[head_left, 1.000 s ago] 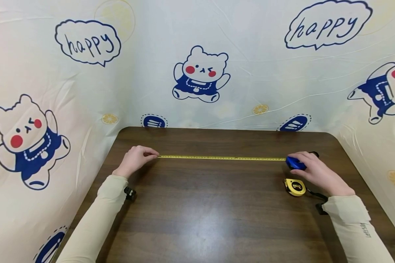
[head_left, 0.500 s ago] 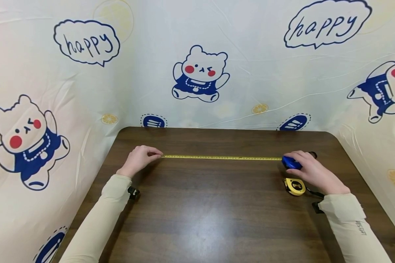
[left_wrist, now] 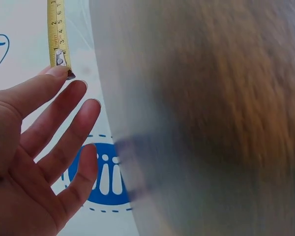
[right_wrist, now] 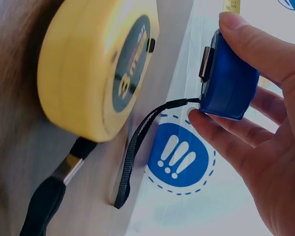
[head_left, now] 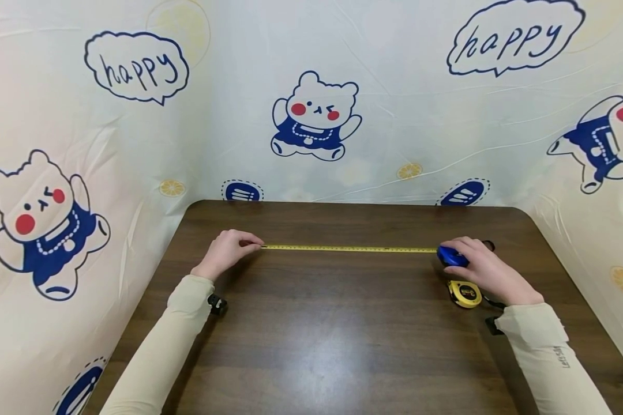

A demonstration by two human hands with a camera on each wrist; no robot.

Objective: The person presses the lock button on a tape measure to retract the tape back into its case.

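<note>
A blue tape measure (head_left: 451,256) is held in my right hand (head_left: 485,271), thumb and fingers gripping its case from the sides. Its yellow blade (head_left: 342,249) runs out straight to the left across the far part of the table. My left hand (head_left: 228,252) pinches the blade's end; in the left wrist view the thumb and a fingertip hold the metal hook (left_wrist: 61,61), while the other fingers are spread. Just in front of the right hand, a yellow tape measure (head_left: 464,294) lies on the table, and the right wrist view shows its black strap (right_wrist: 49,196).
The brown wooden table (head_left: 311,334) has rounded far corners. A printed cloth (head_left: 384,115) with bears and lettering hangs behind it and on both sides. A black strap (right_wrist: 132,147) trails from the blue tape measure.
Both hands have drawn closer together, the left moving right and the right moving left. The exposed blade between them is shorter. The yellow tape measure has stayed in place.
</note>
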